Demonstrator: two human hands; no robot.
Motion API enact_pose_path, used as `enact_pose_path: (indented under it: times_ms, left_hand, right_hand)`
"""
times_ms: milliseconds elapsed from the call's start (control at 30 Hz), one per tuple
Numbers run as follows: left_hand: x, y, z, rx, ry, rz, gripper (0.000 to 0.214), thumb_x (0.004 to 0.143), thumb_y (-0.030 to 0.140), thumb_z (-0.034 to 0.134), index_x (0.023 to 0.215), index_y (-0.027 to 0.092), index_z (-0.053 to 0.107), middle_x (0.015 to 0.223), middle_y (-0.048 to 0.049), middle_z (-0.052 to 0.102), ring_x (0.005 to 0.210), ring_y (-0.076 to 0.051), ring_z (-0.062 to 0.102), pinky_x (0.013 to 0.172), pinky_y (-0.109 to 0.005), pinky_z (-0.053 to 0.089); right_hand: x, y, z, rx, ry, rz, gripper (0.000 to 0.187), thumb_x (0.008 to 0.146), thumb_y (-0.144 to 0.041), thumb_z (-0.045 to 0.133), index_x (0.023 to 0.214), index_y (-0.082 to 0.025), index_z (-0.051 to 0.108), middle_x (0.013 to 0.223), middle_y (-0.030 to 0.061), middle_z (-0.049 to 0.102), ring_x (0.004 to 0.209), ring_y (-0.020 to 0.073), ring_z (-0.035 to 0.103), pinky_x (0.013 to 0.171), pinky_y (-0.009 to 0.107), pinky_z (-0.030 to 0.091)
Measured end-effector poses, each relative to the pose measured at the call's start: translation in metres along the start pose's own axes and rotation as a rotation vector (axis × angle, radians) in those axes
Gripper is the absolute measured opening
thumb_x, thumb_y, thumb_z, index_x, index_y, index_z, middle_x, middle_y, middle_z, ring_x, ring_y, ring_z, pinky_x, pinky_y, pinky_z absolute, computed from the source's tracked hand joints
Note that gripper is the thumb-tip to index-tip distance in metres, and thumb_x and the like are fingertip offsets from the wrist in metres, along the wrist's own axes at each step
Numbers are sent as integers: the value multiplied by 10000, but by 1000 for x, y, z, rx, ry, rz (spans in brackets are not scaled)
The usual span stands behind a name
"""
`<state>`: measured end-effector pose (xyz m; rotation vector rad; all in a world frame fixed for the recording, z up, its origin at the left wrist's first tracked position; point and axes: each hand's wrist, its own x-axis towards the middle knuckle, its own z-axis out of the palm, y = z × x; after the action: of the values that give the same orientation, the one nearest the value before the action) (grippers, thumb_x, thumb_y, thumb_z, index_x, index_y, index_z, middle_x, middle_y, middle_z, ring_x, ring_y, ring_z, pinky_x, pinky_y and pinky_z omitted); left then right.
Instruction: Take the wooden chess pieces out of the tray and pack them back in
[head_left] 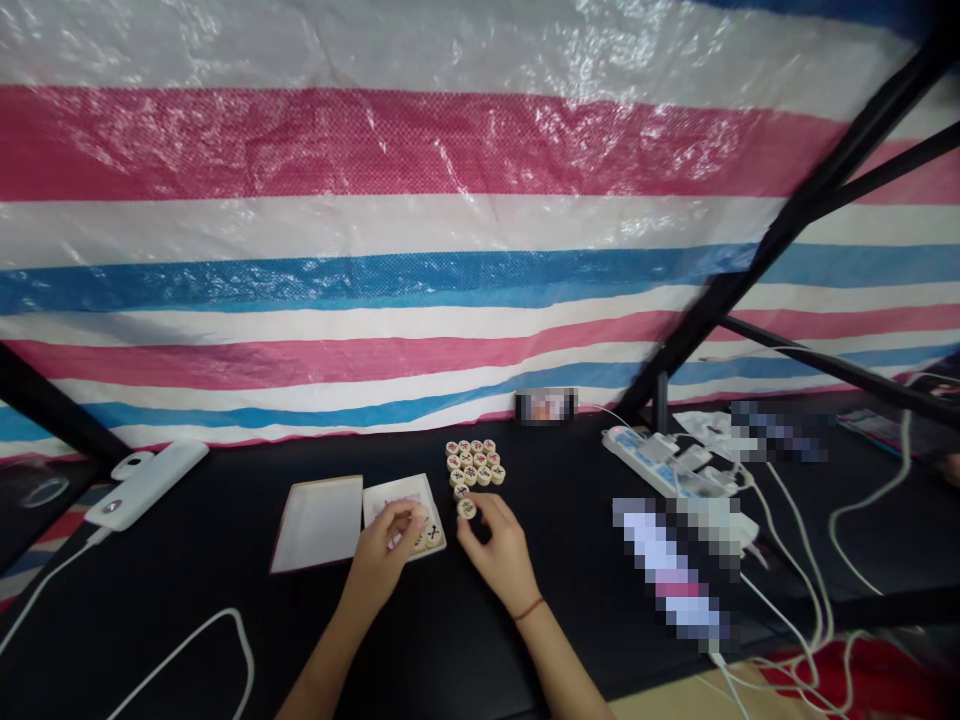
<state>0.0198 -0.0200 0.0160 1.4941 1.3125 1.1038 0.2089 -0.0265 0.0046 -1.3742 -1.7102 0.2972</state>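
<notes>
At black table (187, 590), R fingers (476, 527) pinch xiangqi pc (466, 509), L fingers (401, 517) grip another.

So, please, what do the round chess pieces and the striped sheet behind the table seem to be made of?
The round Chinese chess pieces look like pale wood, or possibly wood-coloured plastic; their smooth, lightly shiny faces carry dark characters, but the view is too small to be sure. The striped sheet looks like woven plastic tarpaulin, glossy and crinkled, with a fine weave showing.
</notes>
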Motion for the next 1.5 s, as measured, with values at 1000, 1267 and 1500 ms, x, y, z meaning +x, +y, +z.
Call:
enact_pose_path:
  times_ms: [1000, 1267, 1500]
  left_hand:
    - [-4, -22, 15, 607, 53, 536, 290, 873, 275, 526, 1153, 218, 576, 1021, -72, 689, 945, -229, 639, 851, -400, 514]
    - [-1, -26, 10, 692, 104, 552, 228, 907, 278, 458, 1040, 202, 627, 909, -63, 707, 845, -205, 659, 817, -372, 513]
    - [-1, -29, 9, 661, 80, 501, 208, 898, 253, 456, 1004, 206, 629, 908, -55, 711, 850, -200, 661, 809, -365, 512]
  right_hand:
    - [-2, -3, 12, 29, 52, 89, 219, 840, -249, 543, 1030, -176, 625, 975, 84, 670, 885, 199, 635, 820, 329, 520]
    - [-2, 45, 15, -264, 18, 59, 285, 859, -210, 453, 1064, -157, 644, 1027, 117, 679, 961, 233, 635, 871, 379, 479]
    - [-6, 45, 17, -307, 18, 87, 280, 863, -224, 461, 1083, -168, 626, 999, 102, 683, 932, 224, 626, 839, 355, 448]
